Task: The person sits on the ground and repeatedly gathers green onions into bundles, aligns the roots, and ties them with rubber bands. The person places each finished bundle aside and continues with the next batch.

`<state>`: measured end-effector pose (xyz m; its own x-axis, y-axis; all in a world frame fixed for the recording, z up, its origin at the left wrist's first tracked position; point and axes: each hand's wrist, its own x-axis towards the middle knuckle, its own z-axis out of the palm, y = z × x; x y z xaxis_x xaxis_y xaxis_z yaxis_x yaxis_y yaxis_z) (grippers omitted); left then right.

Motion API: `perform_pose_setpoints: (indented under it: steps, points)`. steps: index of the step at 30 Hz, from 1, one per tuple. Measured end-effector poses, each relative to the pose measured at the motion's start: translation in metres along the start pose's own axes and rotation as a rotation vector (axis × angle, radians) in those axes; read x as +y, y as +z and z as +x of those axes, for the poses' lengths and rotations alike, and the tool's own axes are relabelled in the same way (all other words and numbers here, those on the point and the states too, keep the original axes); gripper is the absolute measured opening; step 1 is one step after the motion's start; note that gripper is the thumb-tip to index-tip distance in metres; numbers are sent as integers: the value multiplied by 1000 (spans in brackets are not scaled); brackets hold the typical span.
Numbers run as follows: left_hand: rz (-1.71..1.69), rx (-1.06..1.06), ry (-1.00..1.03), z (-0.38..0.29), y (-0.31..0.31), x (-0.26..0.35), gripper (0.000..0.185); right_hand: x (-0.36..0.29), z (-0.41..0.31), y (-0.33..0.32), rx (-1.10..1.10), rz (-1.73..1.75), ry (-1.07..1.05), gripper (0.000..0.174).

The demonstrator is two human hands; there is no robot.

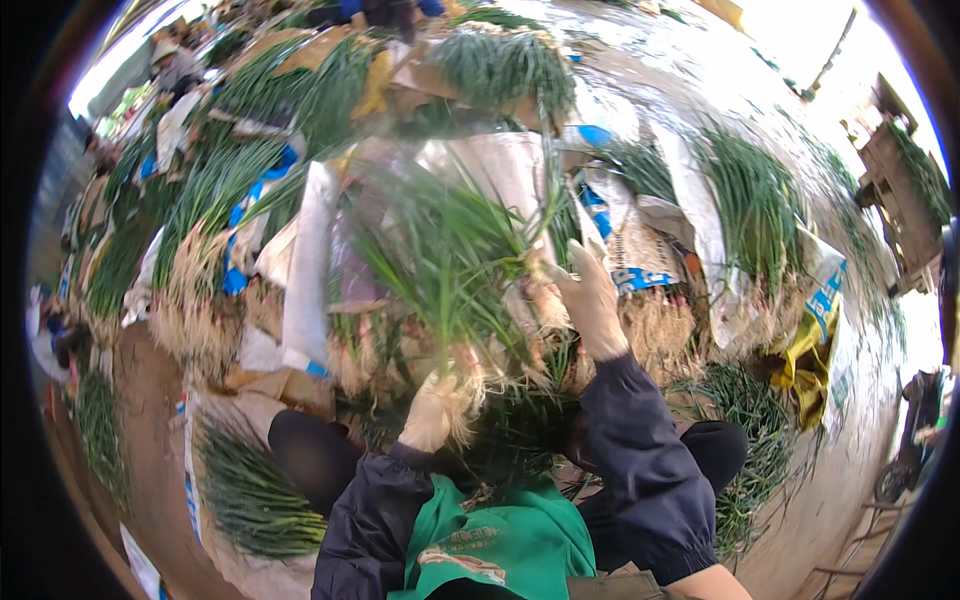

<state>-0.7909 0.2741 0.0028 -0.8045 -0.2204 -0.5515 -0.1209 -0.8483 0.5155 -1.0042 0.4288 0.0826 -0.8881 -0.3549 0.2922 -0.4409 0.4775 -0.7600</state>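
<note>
My left hand, in a pale glove, holds a few green onions by their root end. Their leaves fan upward, partly blurred, and pale roots spill beside the glove. Farther out to the right, my gloved right hand has its thumb and a finger apart beside the pale bases of more onion stalks. Whether it grips any of them is unclear, since some fingers are hidden. In front of both hands, rooted onions lie between white woven sacks.
Bundles of rooted green onions lie left and right. Near my left knee, more onions rest on a sheet. Loose leaves cover the floor at right. A yellow sack and a wooden cart stand beyond. Other people sit farther off.
</note>
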Motion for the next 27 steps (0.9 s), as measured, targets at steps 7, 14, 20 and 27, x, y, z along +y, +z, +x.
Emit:
perform_pose_setpoints:
  steps: [7, 14, 20, 27]
  points:
    - [107, 116, -57, -8, -36, -11, 14, -20, -133, 78, -380, 455, 469, 18]
    - [12, 21, -142, -49, -54, -41, 16, -30, -174, 114, -514, 1038, 974, 18]
    - [-559, -248, -230, -77, -64, -38, 20, -34, -178, 130, -477, 1326, 1248, 16]
    - [-537, 103, 37, -86, -81, -11, 33, -39, -147, 134, -487, -260, 26, 34]
